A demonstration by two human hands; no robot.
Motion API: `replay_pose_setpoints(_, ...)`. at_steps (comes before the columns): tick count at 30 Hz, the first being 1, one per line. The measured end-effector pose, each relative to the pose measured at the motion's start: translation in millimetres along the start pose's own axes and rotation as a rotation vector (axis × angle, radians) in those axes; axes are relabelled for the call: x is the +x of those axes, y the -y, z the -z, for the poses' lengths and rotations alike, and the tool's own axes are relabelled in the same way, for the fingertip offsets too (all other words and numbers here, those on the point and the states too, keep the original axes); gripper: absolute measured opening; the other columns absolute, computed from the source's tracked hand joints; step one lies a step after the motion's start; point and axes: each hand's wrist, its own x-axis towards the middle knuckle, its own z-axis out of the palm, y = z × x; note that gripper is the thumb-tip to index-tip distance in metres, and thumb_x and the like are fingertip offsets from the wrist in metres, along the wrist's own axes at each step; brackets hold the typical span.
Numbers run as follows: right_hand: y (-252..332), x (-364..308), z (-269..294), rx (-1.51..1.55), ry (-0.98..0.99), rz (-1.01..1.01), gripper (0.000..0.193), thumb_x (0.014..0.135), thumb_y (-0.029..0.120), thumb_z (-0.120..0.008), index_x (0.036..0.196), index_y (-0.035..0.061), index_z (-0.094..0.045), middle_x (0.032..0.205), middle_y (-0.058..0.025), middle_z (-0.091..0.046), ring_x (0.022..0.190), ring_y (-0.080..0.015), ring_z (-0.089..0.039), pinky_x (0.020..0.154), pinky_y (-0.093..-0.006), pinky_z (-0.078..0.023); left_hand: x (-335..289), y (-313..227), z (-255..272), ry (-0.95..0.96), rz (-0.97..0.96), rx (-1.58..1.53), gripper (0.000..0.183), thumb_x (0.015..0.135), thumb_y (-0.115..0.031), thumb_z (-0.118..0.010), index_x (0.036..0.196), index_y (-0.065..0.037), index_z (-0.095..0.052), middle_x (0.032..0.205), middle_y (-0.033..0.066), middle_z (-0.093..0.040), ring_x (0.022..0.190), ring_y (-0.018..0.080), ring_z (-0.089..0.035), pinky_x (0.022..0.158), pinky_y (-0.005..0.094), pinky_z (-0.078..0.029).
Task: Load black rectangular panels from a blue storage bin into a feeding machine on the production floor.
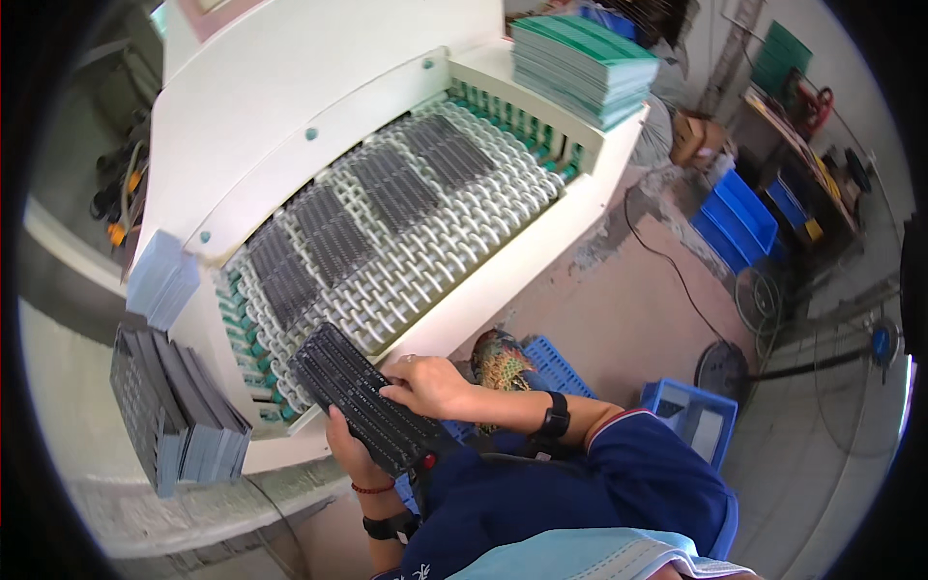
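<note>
The dark perforated panel (362, 401), low centre of the frame, looks thin, stiff and light, best held by its edges. It is long, black and rowed with slots. The left hand (350, 454) grips it from beneath; the right hand (428, 385) presses flat on top. Above lies the roller conveyor (454, 242) carrying similar panels.

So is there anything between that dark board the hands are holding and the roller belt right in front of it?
Nothing visible. The dark board sits in the left hand with the right hand resting on top, and its far end already reaches the near edge of the roller belt. Other dark boards lie further up the belt.
</note>
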Motion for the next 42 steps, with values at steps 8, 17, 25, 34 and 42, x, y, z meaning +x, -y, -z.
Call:
replay_pose_setpoints(8, 18, -7, 15, -0.187, 0.065, 0.044, 0.034, 0.076, 0.028, -0.065, 0.095, 0.0008, -0.058, 0.087, -0.0204, -0.061, 0.086, -0.0354, -0.059, 0.074, -0.0414, -0.047, 1, 3, -3, -0.005, -0.049, 0.070, 0.046, 0.095, -0.035, -0.034, 0.115, 0.004, -0.047, 0.107, 0.0149, -0.055, 0.095, 0.0227, -0.057, 0.084, 0.0344, -0.046)
replay_pose_setpoints(17, -11, -7, 5, 0.276, 0.098, -0.146, 0.027, 0.074, 0.012, -0.072, 0.091, -0.0019, -0.056, 0.070, -0.0046, -0.058, 0.064, -0.0107, -0.056, 0.055, -0.0255, -0.047, -2, 3, 6, -0.123, -0.011, 0.080, 0.036, 0.096, -0.027, -0.039, 0.102, 0.005, -0.055, 0.092, 0.0105, -0.063, 0.076, 0.0155, -0.062, 0.069, 0.0277, -0.051)
replay_pose_setpoints(25, -17, 12, 27, 0.651, 0.088, -0.433, 0.023, 0.074, 0.006, -0.069, 0.091, -0.0002, -0.056, 0.071, -0.0029, -0.058, 0.052, -0.0072, -0.049, 0.042, -0.0193, -0.039, -14, -7, 36, -0.125, 0.074, -0.147, 0.044, 0.097, -0.032, -0.031, 0.113, 0.004, -0.048, 0.101, 0.0150, -0.060, 0.086, 0.0219, -0.062, 0.075, 0.0323, -0.053)
replay_pose_setpoints(34, -31, 58, 53, 0.776, -0.063, -0.357, 0.013, 0.079, -0.003, -0.060, 0.090, -0.0033, -0.052, 0.077, -0.0075, -0.061, 0.060, -0.0102, -0.059, 0.047, -0.0212, -0.051, -36, -54, 53, -0.107, 0.119, -0.398, 0.043, 0.096, -0.029, -0.032, 0.117, 0.005, -0.048, 0.104, 0.0158, -0.060, 0.088, 0.0226, -0.062, 0.079, 0.0344, -0.052)
replay_pose_setpoints(42, -17, 94, -38, 0.540, 0.073, -0.356, 0.025, 0.077, 0.008, -0.067, 0.094, -0.0068, -0.055, 0.070, -0.0066, -0.059, 0.054, -0.0093, -0.054, 0.040, -0.0217, -0.043, -51, -69, 43, -0.145, 0.092, -0.335, 0.040, 0.096, -0.025, -0.034, 0.115, 0.006, -0.049, 0.105, 0.0156, -0.060, 0.088, 0.0223, -0.061, 0.078, 0.0339, -0.051)
